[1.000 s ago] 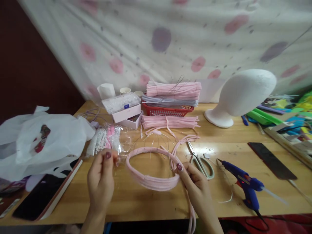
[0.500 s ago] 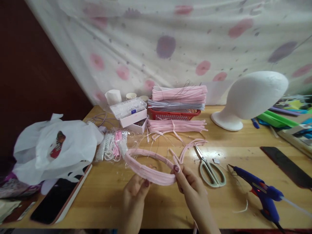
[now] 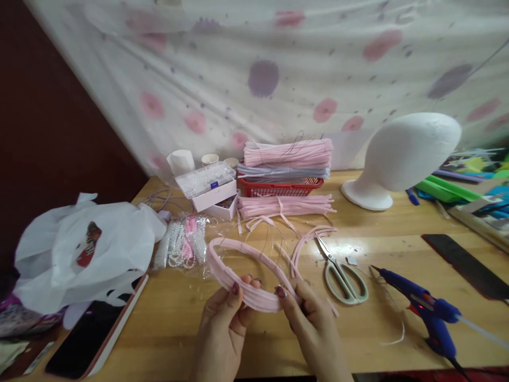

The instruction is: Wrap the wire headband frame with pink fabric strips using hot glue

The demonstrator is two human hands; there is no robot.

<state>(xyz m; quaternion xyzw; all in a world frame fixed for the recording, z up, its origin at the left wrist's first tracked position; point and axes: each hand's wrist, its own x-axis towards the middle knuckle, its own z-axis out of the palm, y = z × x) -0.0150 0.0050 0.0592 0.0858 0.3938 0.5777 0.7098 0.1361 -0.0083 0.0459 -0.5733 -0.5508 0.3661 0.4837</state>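
A pink hoop point(image 3: 258, 301), its band made of fuzzy stems laid side by side, is held above the wooden table and tilted toward me. My left hand point(image 3: 222, 326) pinches its near side, thumb on the outer face and fingertips curled inside. At the near right part of the band, my right hand point(image 3: 316, 326) is closed with its thumb pressed on the pink stems; its other fingers are partly hidden. Loose pink chenille stems point(image 3: 299, 246) lie just beyond the right hand. To the right rest scissors point(image 3: 345, 284) with pale green handles.
A blue glue gun point(image 3: 421, 300) lies at right, near a dark flat slab point(image 3: 463, 265). Behind stand a white foam head point(image 3: 409, 154), a red basket point(image 3: 278, 188) and stem bundles point(image 3: 286, 205). At left are bagged pearl beads point(image 3: 185, 244), a white bag point(image 3: 115, 254) and a phone point(image 3: 89, 339).
The hoop has tipped, its near side dropping slightly. My left fingers have moved up and curl inside the band. The right thumb has shifted slightly left and down along it.
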